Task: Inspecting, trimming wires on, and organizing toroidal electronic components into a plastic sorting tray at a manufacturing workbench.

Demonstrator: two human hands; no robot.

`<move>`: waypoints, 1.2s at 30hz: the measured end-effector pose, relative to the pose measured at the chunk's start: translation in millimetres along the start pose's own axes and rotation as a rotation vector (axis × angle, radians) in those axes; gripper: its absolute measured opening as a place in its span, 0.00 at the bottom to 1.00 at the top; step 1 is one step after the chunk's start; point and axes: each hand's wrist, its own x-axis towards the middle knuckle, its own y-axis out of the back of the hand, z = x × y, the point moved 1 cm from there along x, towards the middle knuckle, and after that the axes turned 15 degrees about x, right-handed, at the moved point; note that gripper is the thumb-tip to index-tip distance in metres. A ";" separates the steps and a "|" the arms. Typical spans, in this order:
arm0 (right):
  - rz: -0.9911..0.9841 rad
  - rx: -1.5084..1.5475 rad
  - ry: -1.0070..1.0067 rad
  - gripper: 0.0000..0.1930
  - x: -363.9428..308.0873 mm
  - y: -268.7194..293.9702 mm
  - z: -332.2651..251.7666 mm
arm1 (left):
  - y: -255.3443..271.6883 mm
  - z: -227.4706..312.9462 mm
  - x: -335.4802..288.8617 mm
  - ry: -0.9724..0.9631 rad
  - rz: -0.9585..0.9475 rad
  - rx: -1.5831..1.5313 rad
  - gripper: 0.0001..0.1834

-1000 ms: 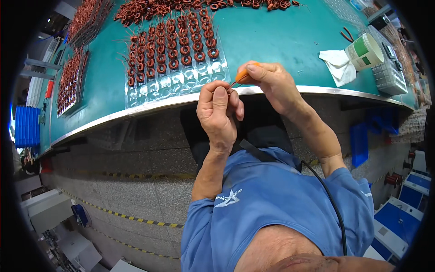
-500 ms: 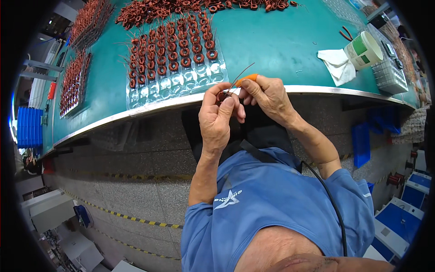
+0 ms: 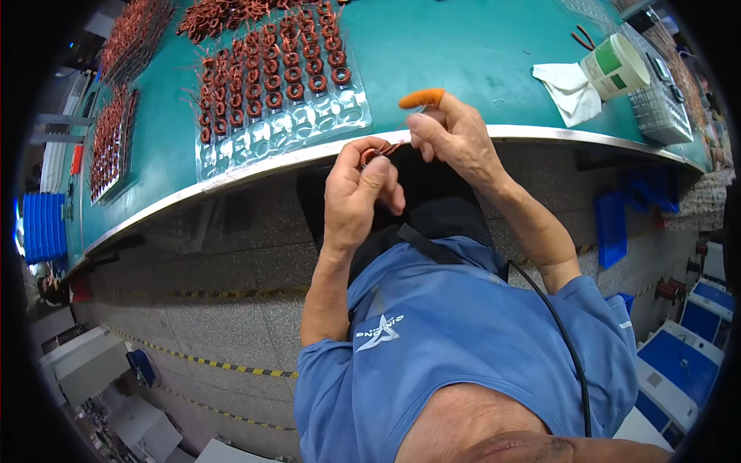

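My left hand [image 3: 351, 197] pinches a ring-shaped coil [image 3: 369, 157] between thumb and fingers, just in front of the table edge. Reddish-brown wire is wound round its dark ring, and a wire end [image 3: 395, 146] points toward my right hand. An orange finger cot [image 3: 421, 99] covers the index finger of my right hand [image 3: 455, 143]. That finger stretches out to the left, apart from the thumb, while the other fingers curl underneath. I make out nothing held in the right hand. A clear plastic tray [image 3: 285, 147] lies beyond, with rows of similar coils [image 3: 293, 75] and bare pockets along its near side.
More coil-filled trays [image 3: 116, 143] stand at the left of the green table [image 3: 440, 46], and loose coils [image 3: 220, 17] heap at the back. To the right are a white cloth [image 3: 567, 92], a tilted tub [image 3: 617, 68], pliers [image 3: 584, 36] and clear trays [image 3: 664, 116].
The long wire end that stood up from the coil now lies lower and close to it. My right index finger has lifted away from the coil and straightened. The view has shifted slightly.
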 end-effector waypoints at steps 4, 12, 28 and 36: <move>-0.026 0.152 -0.105 0.12 -2.8 10.3 5.5 | 7.5 -5.4 0.5 0.048 -0.080 0.130 0.25; 0.024 0.300 -0.147 0.13 -0.7 9.0 10.9 | -2.8 -5.3 3.2 -0.118 -0.055 0.362 0.19; 0.159 0.109 0.030 0.12 -24.2 5.4 13.0 | -18.2 5.1 9.8 -0.303 0.155 0.458 0.11; 0.018 0.320 -0.083 0.10 -20.2 -6.9 14.0 | -2.2 16.7 9.6 -0.504 0.068 0.913 0.18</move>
